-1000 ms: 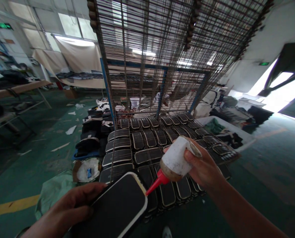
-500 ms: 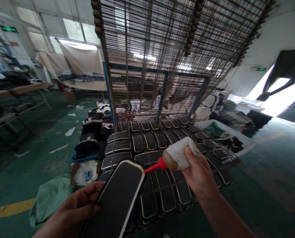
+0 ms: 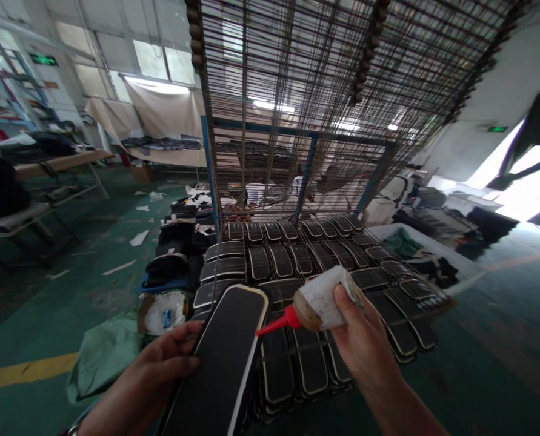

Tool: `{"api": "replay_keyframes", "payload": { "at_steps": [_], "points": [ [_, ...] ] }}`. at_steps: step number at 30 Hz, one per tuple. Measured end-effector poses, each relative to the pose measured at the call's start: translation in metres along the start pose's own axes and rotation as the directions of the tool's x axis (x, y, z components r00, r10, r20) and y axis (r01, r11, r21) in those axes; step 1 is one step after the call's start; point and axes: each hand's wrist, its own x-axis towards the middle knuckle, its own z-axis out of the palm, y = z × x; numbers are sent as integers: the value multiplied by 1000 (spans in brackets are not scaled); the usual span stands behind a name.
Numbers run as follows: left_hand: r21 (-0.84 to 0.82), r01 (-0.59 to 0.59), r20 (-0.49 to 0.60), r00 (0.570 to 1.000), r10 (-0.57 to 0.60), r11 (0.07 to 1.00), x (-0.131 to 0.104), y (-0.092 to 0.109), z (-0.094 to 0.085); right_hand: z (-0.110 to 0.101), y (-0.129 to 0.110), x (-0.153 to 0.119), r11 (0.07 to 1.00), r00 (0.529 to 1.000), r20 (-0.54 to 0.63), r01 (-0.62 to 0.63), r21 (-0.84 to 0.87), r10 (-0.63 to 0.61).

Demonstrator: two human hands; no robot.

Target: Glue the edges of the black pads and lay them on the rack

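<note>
A long black panel [image 3: 219, 363] with rounded corners and a pale rim is held tilted by its left edge in my left hand [image 3: 165, 363]. My right hand [image 3: 360, 327] is wrapped round a whitish glue bottle [image 3: 322, 300], its red nozzle pointing left. The nozzle's tip touches or hovers just at the panel's right rim, below the upper right corner. Under both hands, rows of similar black panels [image 3: 276, 369] with pale outlines lie on a wire rack [image 3: 310, 227].
Raised wire shelves [image 3: 274, 79] on a blue frame stand ahead. Left are dark stacked pieces [image 3: 172, 242], a green sack [image 3: 103, 351] and a round container [image 3: 165, 312]. A white bin [image 3: 465, 266] holds cloth at right; tables stand behind.
The nozzle tip has moved from the panel's upper right corner down along its right rim. The view has shifted slightly, so the surroundings appear farther right.
</note>
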Motion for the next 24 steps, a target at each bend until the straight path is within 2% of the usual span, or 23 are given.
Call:
{"api": "replay_keyframes", "payload": {
  "at_steps": [6,11,14,24],
  "points": [
    [31,9,-5,1000,-9,999,2,7,1,3,6,-13,998,997,27,-68,8,68],
    [60,-19,-70,997,23,998,3,11,4,4,11,-24,996,990,106,-91,-20,93],
    [52,-36,-63,997,39,998,7,11,3,5,13,-29,994,983,153,-103,-23,105],
    [48,-80,-133,987,85,996,14,21,5,1,17,-45,996,959,271,-65,-68,81]
  ]
}}
